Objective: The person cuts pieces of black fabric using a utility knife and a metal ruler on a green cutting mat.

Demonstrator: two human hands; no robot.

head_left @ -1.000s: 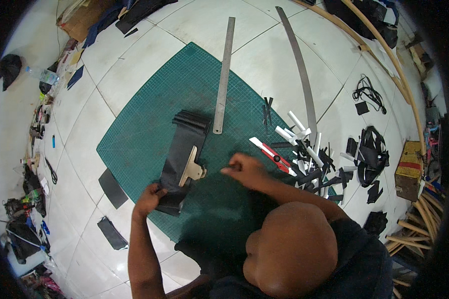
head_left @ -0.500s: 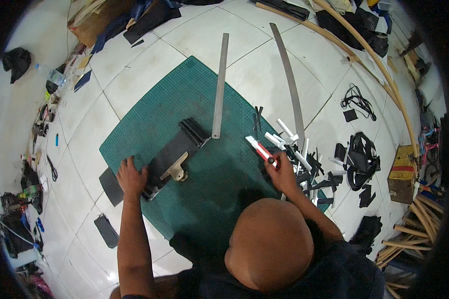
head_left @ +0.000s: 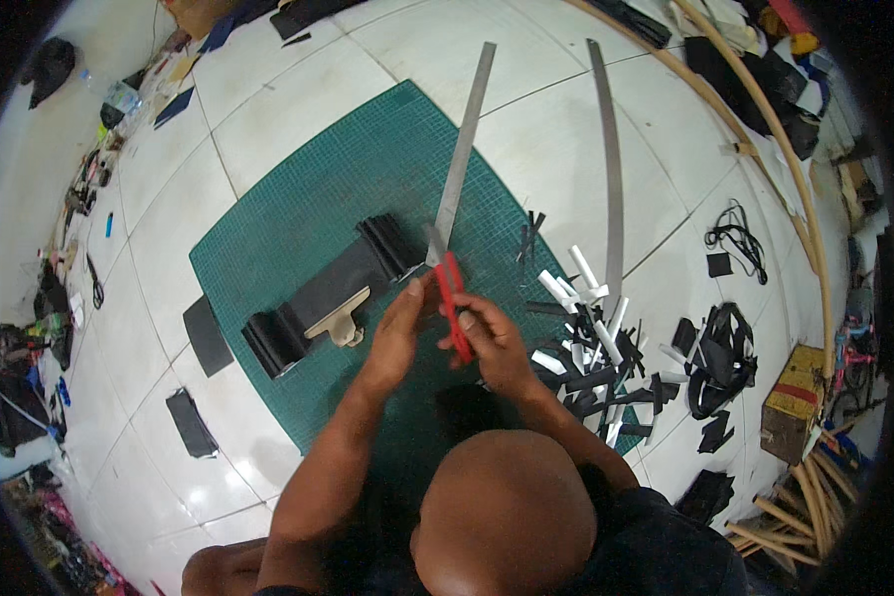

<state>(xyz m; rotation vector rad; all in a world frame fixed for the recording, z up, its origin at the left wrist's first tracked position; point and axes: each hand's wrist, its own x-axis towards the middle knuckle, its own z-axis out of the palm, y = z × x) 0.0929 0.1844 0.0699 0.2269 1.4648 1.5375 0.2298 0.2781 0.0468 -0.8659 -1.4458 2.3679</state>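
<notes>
In my right hand is a red utility knife, its blade pointing away from me and blurred. The fingers are wrapped round its handle. My left hand is up against the knife near its blade end, and its fingers run partly behind it, so their grip is hidden. Left of my hands a flat black sheet with a stack of black folded pieces at each end lies on the green cutting mat. A metal clip sits on the sheet's near edge. A steel ruler lies just beyond the knife.
White and black offcuts are heaped at the mat's right edge. A second long ruler lies on the tiled floor. Black straps, a box and bent canes are farther right. A black pad lies at left.
My left hand has left the black sheet's near end and come across to the knife. My right hand has brought the knife leftward from beside the offcuts and turned it more upright in the picture.
</notes>
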